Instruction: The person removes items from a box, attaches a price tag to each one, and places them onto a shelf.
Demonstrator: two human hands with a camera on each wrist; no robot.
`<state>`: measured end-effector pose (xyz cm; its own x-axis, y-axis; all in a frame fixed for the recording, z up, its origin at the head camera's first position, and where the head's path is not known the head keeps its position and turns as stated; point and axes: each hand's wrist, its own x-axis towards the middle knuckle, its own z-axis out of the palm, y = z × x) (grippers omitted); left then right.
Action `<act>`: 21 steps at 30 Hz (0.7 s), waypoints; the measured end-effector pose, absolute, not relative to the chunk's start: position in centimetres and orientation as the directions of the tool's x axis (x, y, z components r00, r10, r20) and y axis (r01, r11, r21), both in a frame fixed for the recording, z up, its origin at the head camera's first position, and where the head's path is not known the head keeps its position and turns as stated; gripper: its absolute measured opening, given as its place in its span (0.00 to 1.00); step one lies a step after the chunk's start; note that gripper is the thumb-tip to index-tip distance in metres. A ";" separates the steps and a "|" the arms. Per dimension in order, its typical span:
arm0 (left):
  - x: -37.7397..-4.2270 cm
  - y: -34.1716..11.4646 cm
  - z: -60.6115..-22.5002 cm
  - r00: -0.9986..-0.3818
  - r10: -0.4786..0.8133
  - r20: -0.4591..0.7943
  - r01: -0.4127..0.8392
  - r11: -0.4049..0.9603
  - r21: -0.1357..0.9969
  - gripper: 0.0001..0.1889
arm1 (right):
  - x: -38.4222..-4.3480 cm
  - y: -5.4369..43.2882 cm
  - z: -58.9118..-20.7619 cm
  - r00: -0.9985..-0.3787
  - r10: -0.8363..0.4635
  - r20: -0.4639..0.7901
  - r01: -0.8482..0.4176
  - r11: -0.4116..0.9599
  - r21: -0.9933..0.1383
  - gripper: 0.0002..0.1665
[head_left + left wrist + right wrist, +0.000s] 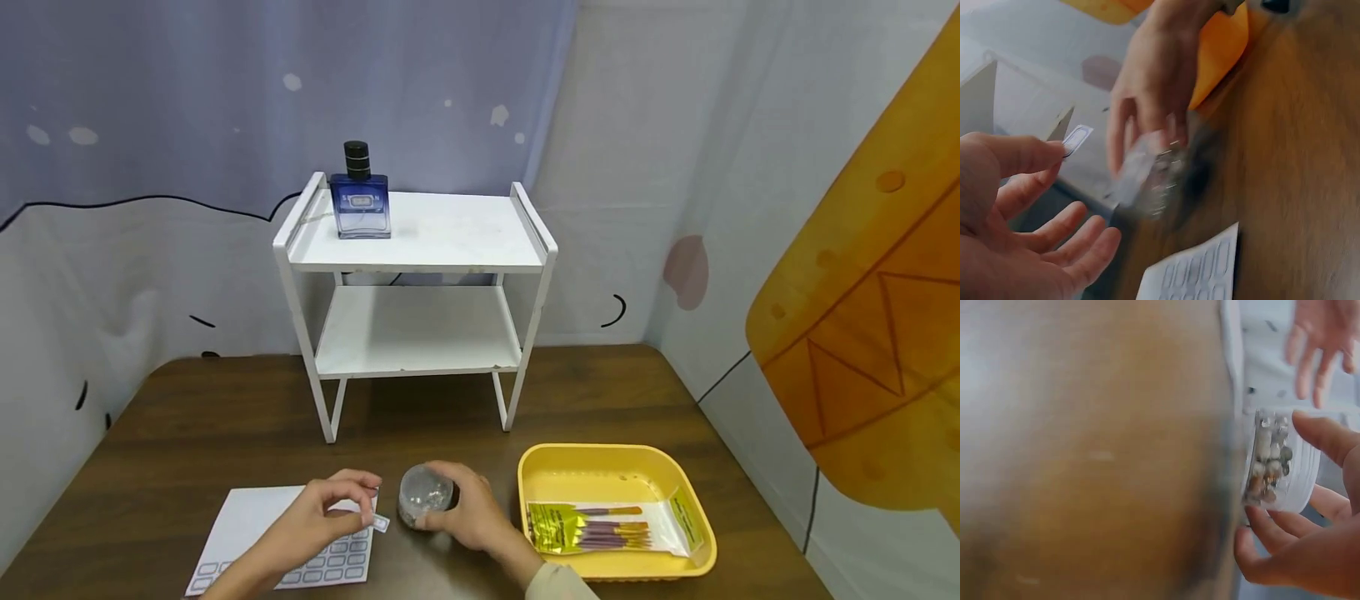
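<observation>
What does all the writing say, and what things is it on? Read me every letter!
"S" and "N": on the blue bottle, with a label between them.
Too small to read: the print on the brush packet.
Too small or blurred to read: any words on the sticker in the left fingers, or on the sticker sheet.

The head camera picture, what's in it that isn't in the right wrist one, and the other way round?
Only the head view shows the blue glass bottle with a black cap, the yellow plastic basket and the small white rectangular label pinched by the left hand.

Only the right wrist view clearly shows brown and white bits through the side of the round, clear plastic jar.

Both show that jar, the right hand holding it, the left hand and the brown wood-grain table.
</observation>
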<state>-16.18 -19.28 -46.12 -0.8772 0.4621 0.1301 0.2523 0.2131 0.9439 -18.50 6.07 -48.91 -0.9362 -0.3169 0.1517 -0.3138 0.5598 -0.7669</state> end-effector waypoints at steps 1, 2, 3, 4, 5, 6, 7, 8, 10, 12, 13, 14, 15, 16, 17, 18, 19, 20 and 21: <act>-16.1 -18.9 -46.1 -0.882 0.455 0.120 0.234 0.203 0.951 0.06 | -18.6 6.2 -48.6 -0.937 -0.325 0.129 -0.289 0.512 -0.809 0.39; -16.0 -18.5 -45.9 -0.893 0.440 0.099 0.205 0.202 0.958 0.06 | -18.8 6.4 -48.2 -0.936 -0.337 0.102 -0.257 0.456 -0.852 0.38; -15.9 -18.2 -45.7 -0.903 0.422 0.077 0.177 0.202 0.963 0.07 | -18.9 6.6 -47.8 -0.932 -0.354 0.075 -0.222 0.394 -0.892 0.37; -15.8 -17.9 -45.5 -0.913 0.404 0.058 0.149 0.199 0.969 0.08 | -19.0 6.9 -47.4 -0.925 -0.378 0.048 -0.181 0.324 -0.928 0.36; -15.8 -17.6 -45.3 -0.921 0.389 0.036 0.117 0.186 0.976 0.09 | -19.1 7.2 -47.0 -0.915 -0.403 0.020 -0.132 0.252 -0.959 0.36; -15.7 -17.3 -45.1 -0.925 0.379 0.020 0.089 0.165 0.982 0.10 | -19.2 7.4 -46.6 -0.903 -0.430 -0.010 -0.076 0.183 -0.980 0.35; -15.7 -17.0 -45.0 -0.928 0.371 0.005 0.060 0.137 0.989 0.11 | -19.3 7.7 -46.2 -0.889 -0.456 -0.037 -0.024 0.127 -0.992 0.35; -15.7 -16.8 -44.8 -0.930 0.366 -0.009 0.032 0.104 0.994 0.11 | -19.4 8.0 -45.9 -0.876 -0.480 -0.056 0.014 0.092 -0.996 0.35; -15.7 -16.4 -44.5 -0.925 0.379 -0.017 -0.011 0.018 1.000 0.11 | -19.5 8.6 -45.3 -0.846 -0.527 -0.083 0.071 0.043 -0.997 0.35; -15.8 -16.1 -44.2 -0.913 0.407 -0.014 -0.042 -0.061 0.997 0.08 | -19.6 9.1 -44.9 -0.817 -0.571 -0.086 0.091 0.019 -0.996 0.34; -15.8 -16.0 -44.0 -0.907 0.421 -0.008 -0.052 -0.092 0.994 0.06 | -19.6 9.4 -44.7 -0.801 -0.593 -0.079 0.092 0.008 -0.996 0.34; -15.8 -15.8 -43.9 -0.900 0.435 -0.002 -0.060 -0.120 0.991 0.05 | -19.6 9.6 -44.6 -0.786 -0.614 -0.069 0.090 -0.003 -0.996 0.34; -15.8 -15.7 -43.7 -0.893 0.449 0.004 -0.066 -0.141 0.988 0.04 | -19.7 9.8 -44.4 -0.771 -0.634 -0.059 0.091 -0.019 -0.996 0.34; -15.7 -15.6 -43.5 -0.888 0.461 0.008 -0.071 -0.154 0.986 0.04 | -19.7 10.0 -44.3 -0.759 -0.649 -0.048 0.094 -0.036 -0.995 0.34; -15.6 -15.4 -43.3 -0.882 0.470 0.013 -0.073 -0.165 0.984 0.04 | -19.8 10.3 -44.2 -0.746 -0.665 -0.037 0.099 -0.055 -0.994 0.34; -15.5 -15.2 -43.0 -0.881 0.472 0.017 -0.073 -0.170 0.983 0.04 | -19.8 10.5 -44.1 -0.734 -0.679 -0.027 0.107 -0.076 -0.991 0.34; -15.4 -15.0 -42.7 -0.885 0.466 0.013 -0.072 -0.163 0.984 0.04 | -19.9 10.6 -44.0 -0.722 -0.691 -0.021 0.121 -0.096 -0.988 0.34; -15.3 -14.7 -42.5 -0.891 0.455 0.008 -0.067 -0.149 0.987 0.04 | -19.9 10.8 -43.9 -0.714 -0.700 -0.016 0.133 -0.112 -0.985 0.34; -15.2 -14.5 -42.3 -0.898 0.439 0.005 -0.057 -0.128 0.990 0.05 | -20.0 10.9 -43.9 -0.707 -0.707 -0.013 0.144 -0.126 -0.981 0.34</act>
